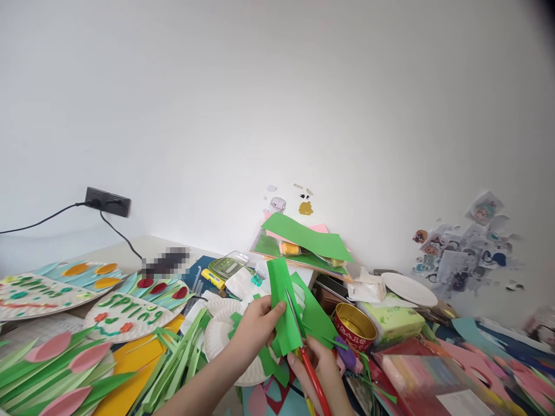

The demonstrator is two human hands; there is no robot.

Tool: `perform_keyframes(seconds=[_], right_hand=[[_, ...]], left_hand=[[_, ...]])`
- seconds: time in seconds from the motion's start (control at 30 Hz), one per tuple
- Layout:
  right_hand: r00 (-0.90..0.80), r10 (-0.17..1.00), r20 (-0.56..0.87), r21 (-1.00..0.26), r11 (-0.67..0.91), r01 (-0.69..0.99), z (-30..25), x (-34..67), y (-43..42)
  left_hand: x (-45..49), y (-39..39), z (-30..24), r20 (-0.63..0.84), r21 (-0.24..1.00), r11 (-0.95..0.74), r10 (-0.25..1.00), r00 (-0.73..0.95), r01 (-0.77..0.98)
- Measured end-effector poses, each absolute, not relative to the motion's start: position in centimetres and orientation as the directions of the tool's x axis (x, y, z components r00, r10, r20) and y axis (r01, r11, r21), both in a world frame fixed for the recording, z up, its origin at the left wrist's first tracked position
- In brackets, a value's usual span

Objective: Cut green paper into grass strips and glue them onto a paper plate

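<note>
My left hand (255,329) is closed on a piece of green paper (284,306), pinching it upright above a white paper plate (219,341). My right hand (323,370) is wrapped round red-handled scissors (310,370). The scissor blades point up and run into the green paper, which is split into strips at the top. Loose green strips (177,364) lie just left of my left forearm.
Decorated paper plates (125,315) with "spring" lettering and paper tulips (65,370) fill the left. A red and gold tin (354,326), a tissue pack (392,320), a green paper stack (307,240) and pink paper (477,358) crowd the right. A wall socket (107,202) with cable sits back left.
</note>
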State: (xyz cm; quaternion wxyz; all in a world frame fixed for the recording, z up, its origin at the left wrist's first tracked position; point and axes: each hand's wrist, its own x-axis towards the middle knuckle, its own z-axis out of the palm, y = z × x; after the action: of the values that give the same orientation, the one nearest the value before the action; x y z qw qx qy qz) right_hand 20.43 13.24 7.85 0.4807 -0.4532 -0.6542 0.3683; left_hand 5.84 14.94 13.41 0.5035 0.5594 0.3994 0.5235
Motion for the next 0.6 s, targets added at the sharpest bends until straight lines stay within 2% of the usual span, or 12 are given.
perform_keyframes(seconds=[0.37,0.6], right_hand=[[-0.04,0.972,0.233,-0.952,0.236,0.195,7.53,20.29,13.41],[-0.074,0.972,0.223,-0.954,0.233,0.188,8.0,20.26,13.2]], left_hand=[[6.07,14.82,13.24,0.138,0.99,-0.131,0.972,0.188,-0.049],[6.17,15.04,12.96,0.13,0.992,-0.126,0.97,0.208,-0.033]])
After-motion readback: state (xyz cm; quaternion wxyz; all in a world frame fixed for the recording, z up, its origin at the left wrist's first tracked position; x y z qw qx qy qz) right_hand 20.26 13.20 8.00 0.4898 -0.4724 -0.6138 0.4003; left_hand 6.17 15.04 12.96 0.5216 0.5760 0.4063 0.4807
